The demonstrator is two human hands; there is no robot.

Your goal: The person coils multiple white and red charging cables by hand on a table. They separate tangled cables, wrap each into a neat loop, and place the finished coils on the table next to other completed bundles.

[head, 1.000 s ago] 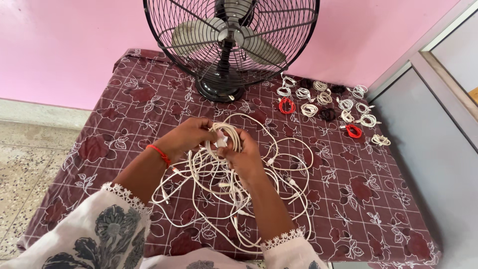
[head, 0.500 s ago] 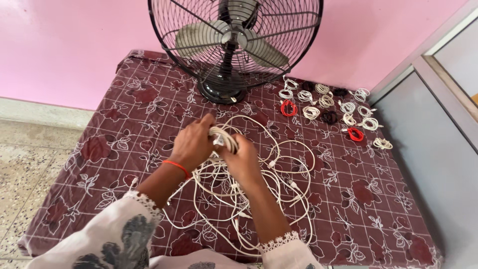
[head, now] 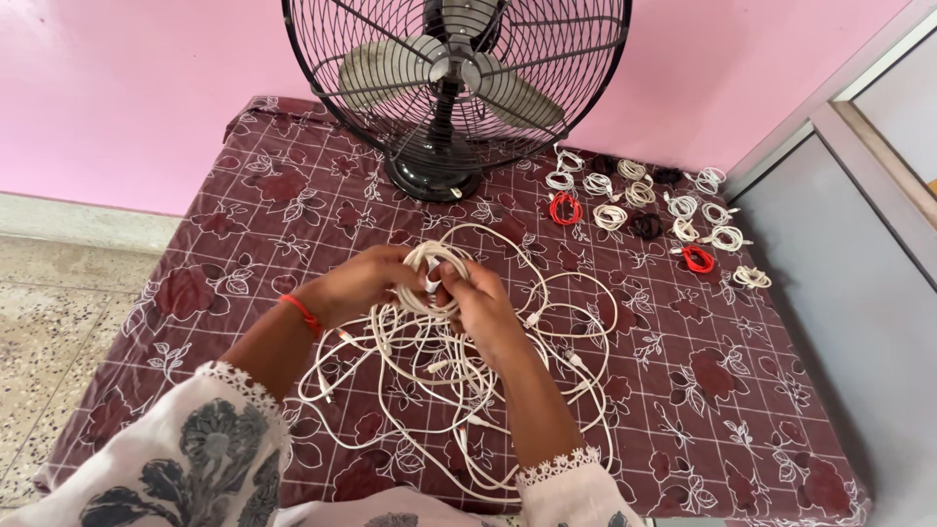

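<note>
A: Hands first; left hand (head: 366, 281) and right hand (head: 480, 304) meet above the cloth, both closed on a small coil of white cable (head: 432, 270) held between the fingertips.

B: Where's that coil sitting?

A: Lifted, just above a loose tangle of white cables (head: 459, 361) spread on the maroon floral tablecloth (head: 244, 215); strands run from coil down into tangle.

B: Wrist detail?

A: Red thread band (head: 302, 312) on left wrist; white floral sleeves at bottom edge.

B: Rest of table?

A: Black table fan (head: 454, 88) at the back by the pink wall; to the right, rows of small wound cable bundles (head: 644, 210), mostly white, two red, some black.
</note>
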